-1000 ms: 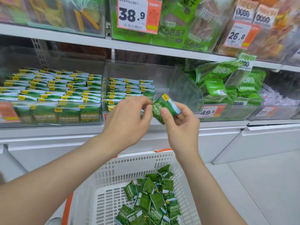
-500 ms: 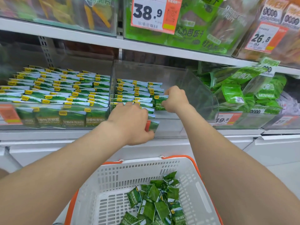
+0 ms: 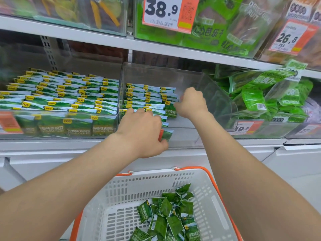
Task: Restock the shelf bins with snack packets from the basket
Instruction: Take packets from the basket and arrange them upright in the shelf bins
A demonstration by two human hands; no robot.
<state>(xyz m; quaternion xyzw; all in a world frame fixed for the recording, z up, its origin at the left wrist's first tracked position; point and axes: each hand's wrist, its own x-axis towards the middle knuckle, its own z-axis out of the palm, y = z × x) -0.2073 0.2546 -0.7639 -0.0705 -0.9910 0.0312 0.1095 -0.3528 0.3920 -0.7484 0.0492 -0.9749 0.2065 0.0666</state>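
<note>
Price tags and neighbouring stock lining the shelves.
Hanging on the upper bin fronts: a 38.9 price tag (image 3: 169,13) and a 26.8 price tag (image 3: 290,38); sitting lower right, a 49.8 price tag (image 3: 243,127) under loose bright green bags (image 3: 254,100).

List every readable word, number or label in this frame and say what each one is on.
"38.9": price tag on the upper green bin.
"26.8": price tag at upper right.
"DRIED FRUIT": clear pouch on the top shelf.
"9.8", its first digit hidden: price tag on the right-hand bin.
"80": loose green packets.
Chinese characters and "Peas Garlic Flavor": front packets of the left bin, blurred.
Basket packets: too small to read.
</note>
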